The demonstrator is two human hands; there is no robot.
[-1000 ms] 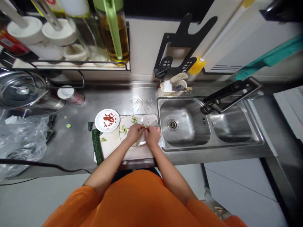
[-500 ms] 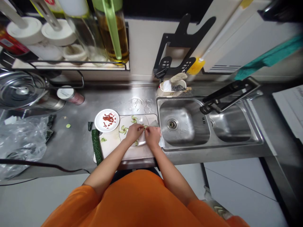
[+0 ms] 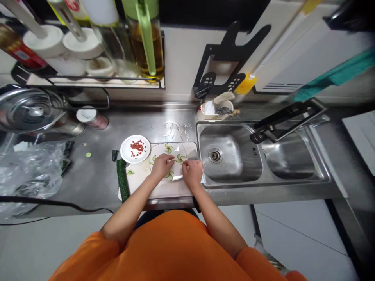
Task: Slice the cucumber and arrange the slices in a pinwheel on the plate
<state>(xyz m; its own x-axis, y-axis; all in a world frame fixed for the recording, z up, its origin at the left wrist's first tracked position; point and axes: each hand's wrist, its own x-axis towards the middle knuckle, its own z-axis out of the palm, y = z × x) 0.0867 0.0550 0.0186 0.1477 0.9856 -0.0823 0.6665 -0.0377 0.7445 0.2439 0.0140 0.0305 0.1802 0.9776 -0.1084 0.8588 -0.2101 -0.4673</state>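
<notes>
A clear-looking plate [image 3: 177,150] with a thin dark line near its rim lies on the white cutting board [image 3: 164,191]. Thin cucumber slices [image 3: 180,158] sit on it in several pinwheel-like clusters. My left hand [image 3: 162,167] hovers over the plate's left half, thumb and fingers slightly apart, nothing visible between them. At the plate's right edge is my right hand [image 3: 193,174], its fingers loosely curled and apart from the slices. Partly beneath that hand lies a knife, its grey blade [image 3: 192,154] showing. A cucumber piece [image 3: 122,180] rests along the board's left edge.
A white plate of chopped red pieces [image 3: 135,156] overlaps the board's upper left. A cucumber end [image 3: 115,155] lies beside it. The double sink [image 3: 231,156] is to the right, a plastic bag [image 3: 32,168] and lidded pot [image 3: 32,113] to the left.
My hands have drawn apart from where they met over the plate's right side, uncovering a cucumber cluster there. The whole view has shifted slightly.
</notes>
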